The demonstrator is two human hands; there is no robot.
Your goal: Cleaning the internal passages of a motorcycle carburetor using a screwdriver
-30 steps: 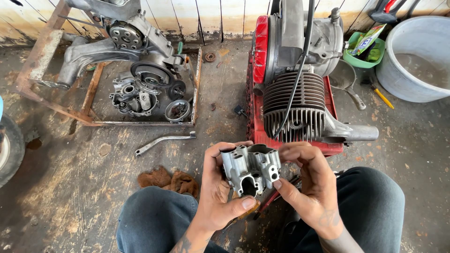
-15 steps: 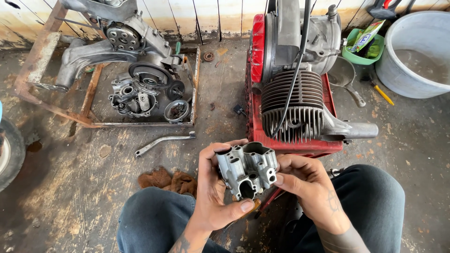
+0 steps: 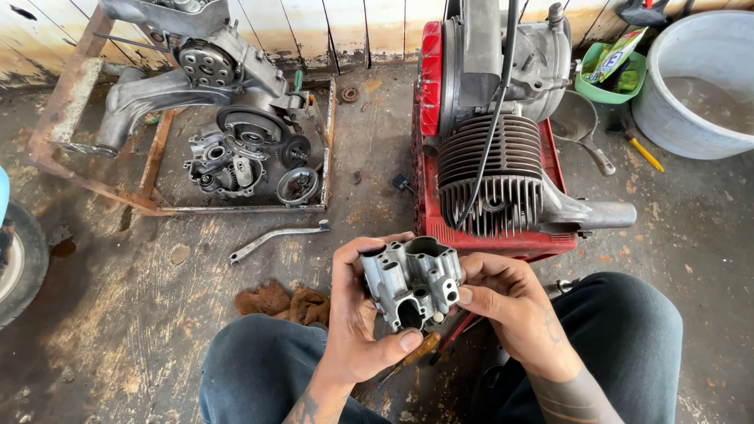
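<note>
A grey cast-metal carburetor body point(image 3: 412, 281) with several bores and passages is held between my knees. My left hand point(image 3: 357, 318) cups it from the left and below, thumb across its lower front. My right hand point(image 3: 503, 302) grips its right side with the fingertips on the casting. A wooden-handled tool point(image 3: 420, 348) pokes out beneath my left thumb. Just beyond stands a finned engine point(image 3: 491, 169) on a red stand point(image 3: 428, 208).
A dismantled engine case point(image 3: 236, 153) sits in a rusty metal frame point(image 3: 153, 200) at the back left. A bent metal lever point(image 3: 275, 238) and a brown rag point(image 3: 287, 302) lie on the floor. A grey tub point(image 3: 691, 118), green bowl point(image 3: 609, 90) and yellow-handled screwdriver point(image 3: 646, 153) are at right. A tyre point(image 3: 20, 263) is at far left.
My right hand slid down from over the top of the casting to its right side. The casting turned slightly in my hands; the view shifted a little.
</note>
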